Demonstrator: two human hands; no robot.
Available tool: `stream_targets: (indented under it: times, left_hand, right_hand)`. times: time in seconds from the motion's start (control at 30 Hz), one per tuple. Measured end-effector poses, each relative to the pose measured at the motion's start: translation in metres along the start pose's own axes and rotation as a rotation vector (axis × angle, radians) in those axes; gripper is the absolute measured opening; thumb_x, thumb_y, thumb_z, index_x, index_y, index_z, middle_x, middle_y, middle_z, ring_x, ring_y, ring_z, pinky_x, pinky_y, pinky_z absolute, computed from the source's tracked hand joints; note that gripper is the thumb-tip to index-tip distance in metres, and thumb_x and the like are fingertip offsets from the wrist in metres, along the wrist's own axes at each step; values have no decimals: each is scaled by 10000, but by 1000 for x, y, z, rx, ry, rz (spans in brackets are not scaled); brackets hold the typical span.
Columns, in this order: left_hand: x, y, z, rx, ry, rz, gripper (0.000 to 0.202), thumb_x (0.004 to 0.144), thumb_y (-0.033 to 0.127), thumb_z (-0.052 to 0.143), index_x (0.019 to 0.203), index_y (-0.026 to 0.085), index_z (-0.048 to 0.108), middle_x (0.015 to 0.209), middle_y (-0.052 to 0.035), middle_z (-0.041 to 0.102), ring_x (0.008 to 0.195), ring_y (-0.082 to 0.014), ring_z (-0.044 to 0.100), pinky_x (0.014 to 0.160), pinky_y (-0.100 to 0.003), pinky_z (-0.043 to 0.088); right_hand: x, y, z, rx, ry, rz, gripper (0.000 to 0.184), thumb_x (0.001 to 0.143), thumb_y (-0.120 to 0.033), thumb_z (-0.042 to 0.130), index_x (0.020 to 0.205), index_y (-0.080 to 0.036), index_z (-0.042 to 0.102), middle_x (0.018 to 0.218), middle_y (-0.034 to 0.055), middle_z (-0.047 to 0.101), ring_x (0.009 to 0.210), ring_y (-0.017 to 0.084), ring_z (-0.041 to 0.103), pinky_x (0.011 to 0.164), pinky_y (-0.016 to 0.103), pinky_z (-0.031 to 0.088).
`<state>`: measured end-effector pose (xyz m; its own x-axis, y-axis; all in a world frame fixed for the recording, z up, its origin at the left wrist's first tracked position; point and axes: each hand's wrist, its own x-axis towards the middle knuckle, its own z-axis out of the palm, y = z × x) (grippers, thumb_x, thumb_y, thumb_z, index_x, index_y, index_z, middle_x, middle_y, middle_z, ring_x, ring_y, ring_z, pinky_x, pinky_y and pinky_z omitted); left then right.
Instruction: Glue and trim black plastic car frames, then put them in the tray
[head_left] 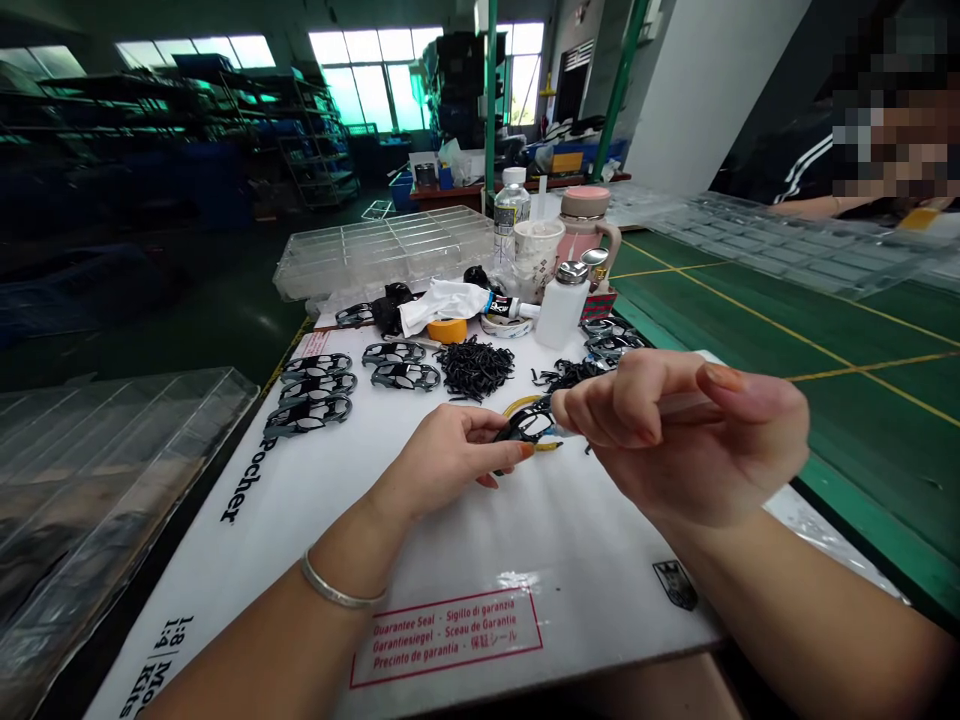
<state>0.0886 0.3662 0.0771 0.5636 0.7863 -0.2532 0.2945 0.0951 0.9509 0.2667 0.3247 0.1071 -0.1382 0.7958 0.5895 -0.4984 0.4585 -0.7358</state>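
My left hand (442, 460) pinches a small black model part (525, 425) between thumb and fingertips, above the white box lid (446, 635). My right hand (675, 430) grips a thin pale applicator (679, 407), its tip at the black part. A curved yellow piece (521, 403) lies just under the part. Several grey-black moulded frames (315, 390) sit in rows to the left. Beyond my hands lie a heap of small black pieces (474, 367) and a smaller heap (570, 375), partly behind my right hand.
At the lid's far end stand a white squeeze bottle (561, 308), an orange tape roll (447, 330) and a pink flask (585, 225). Behind them is a clear compartment tray (382, 250). A green mat (787, 330) lies right, and a co-worker's striped sleeve (802, 170) shows beyond it.
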Motion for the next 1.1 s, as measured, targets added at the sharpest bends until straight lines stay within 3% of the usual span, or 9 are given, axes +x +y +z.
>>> stream_targets:
  times: [1.1]
  left_hand:
    - [-2, 0, -3, -12, -4, 12, 322, 768, 416, 726, 968, 164, 712, 936, -83, 701, 868, -216, 673, 632, -254, 539]
  right_hand:
    - [2, -6, -1, -35, 73, 10, 370, 808, -412, 497, 503, -203, 472, 444, -30, 232, 417, 109, 225, 488, 309, 279]
